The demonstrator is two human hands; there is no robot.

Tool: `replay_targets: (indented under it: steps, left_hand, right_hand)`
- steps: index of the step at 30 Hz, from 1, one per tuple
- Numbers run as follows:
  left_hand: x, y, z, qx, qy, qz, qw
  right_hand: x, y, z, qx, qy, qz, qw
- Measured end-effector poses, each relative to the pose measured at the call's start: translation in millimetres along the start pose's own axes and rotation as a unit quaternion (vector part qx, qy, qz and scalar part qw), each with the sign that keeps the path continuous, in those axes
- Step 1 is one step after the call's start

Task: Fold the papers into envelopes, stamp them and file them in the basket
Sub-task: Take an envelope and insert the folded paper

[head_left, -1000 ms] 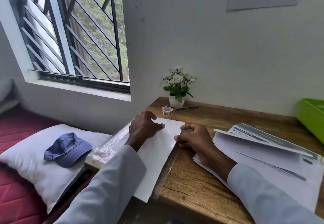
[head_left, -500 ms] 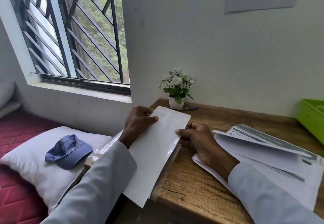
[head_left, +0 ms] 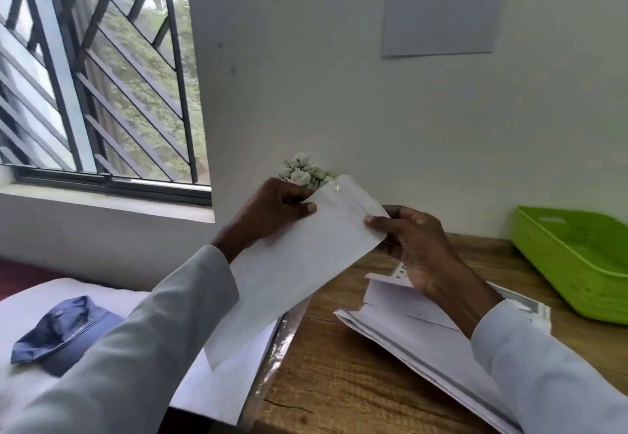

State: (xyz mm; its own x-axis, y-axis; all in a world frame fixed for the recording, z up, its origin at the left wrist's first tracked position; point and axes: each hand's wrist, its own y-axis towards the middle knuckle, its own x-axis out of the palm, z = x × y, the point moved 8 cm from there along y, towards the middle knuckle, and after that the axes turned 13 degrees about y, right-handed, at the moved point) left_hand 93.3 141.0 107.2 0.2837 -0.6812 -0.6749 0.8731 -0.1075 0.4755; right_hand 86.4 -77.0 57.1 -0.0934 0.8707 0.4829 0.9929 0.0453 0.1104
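A long white envelope (head_left: 299, 263) is held up above the wooden desk (head_left: 339, 382), tilted with its open flap end away from me. My left hand (head_left: 268, 212) pinches its upper left edge. My right hand (head_left: 414, 243) grips its upper right corner near the flap. A stack of folded papers (head_left: 407, 328) lies on the desk under my right forearm. More white envelopes in a clear plastic wrap (head_left: 238, 382) rest at the desk's left edge. The green basket (head_left: 577, 263) stands at the far right.
A small pot of white flowers (head_left: 302, 170) stands at the wall, half hidden behind the envelope. Left of the desk lies a white pillow (head_left: 34, 314) with a blue cap (head_left: 61, 331). A barred window (head_left: 95, 70) is at upper left.
Both hands have lifted the envelope off the pile at the desk's left edge and raised it in front of the flowers. The view has shifted, hiding the pen and tape roll.
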Motion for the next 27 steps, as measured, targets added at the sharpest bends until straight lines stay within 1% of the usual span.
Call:
replay_targets:
  steps: [4, 6, 8, 11, 14, 17, 20, 23, 25, 27]
  left_hand:
    - [37.8, 25.4, 26.4, 0.067, 0.022, -0.042, 0.997]
    - [57.4, 33.4, 40.1, 0.097, 0.038, -0.045, 0.994]
    - [72.3, 36.7, 57.2, 0.130, 0.073, -0.036, 0.988]
    - [95.2, 40.0, 72.6, 0.172, 0.114, -0.035, 0.978]
    - [112.1, 42.7, 73.7, 0.168, 0.144, -0.036, 0.975]
    - [120.9, 37.8, 85.9, 0.174, 0.169, -0.037, 0.969]
    - [131.9, 32.5, 98.0, 0.210, 0.179, -0.063, 0.959]
    - [142.3, 33.2, 98.8, 0.214, 0.204, -0.092, 0.951]
    - [139.7, 29.1, 101.6, 0.226, 0.201, -0.074, 0.950]
    - [134.8, 22.5, 104.8, 0.252, 0.195, -0.032, 0.947]
  right_hand:
    - [-30.7, -2.5, -31.0, -0.049, -0.111, 0.004, 0.993]
    - [-46.3, -3.8, -40.2, -0.063, -0.150, 0.009, 0.987]
    - [-60.3, -3.6, -44.4, -0.063, -0.165, 0.010, 0.984]
    - [-81.8, -3.6, -43.8, -0.044, -0.149, 0.016, 0.988]
    - [-97.7, -4.9, -36.9, -0.022, -0.125, 0.016, 0.992]
    - [-109.4, -4.5, -29.8, -0.029, -0.142, 0.021, 0.989]
    - [-113.0, -4.0, -22.0, -0.017, -0.145, 0.012, 0.989]
    - [-112.2, -3.3, -14.4, 0.019, -0.118, 0.001, 0.993]
    - [-109.2, -4.4, -11.6, 0.040, -0.091, 0.004, 0.995]
    - [-110.2, -4.5, -11.3, 0.053, -0.051, 0.010, 0.997]
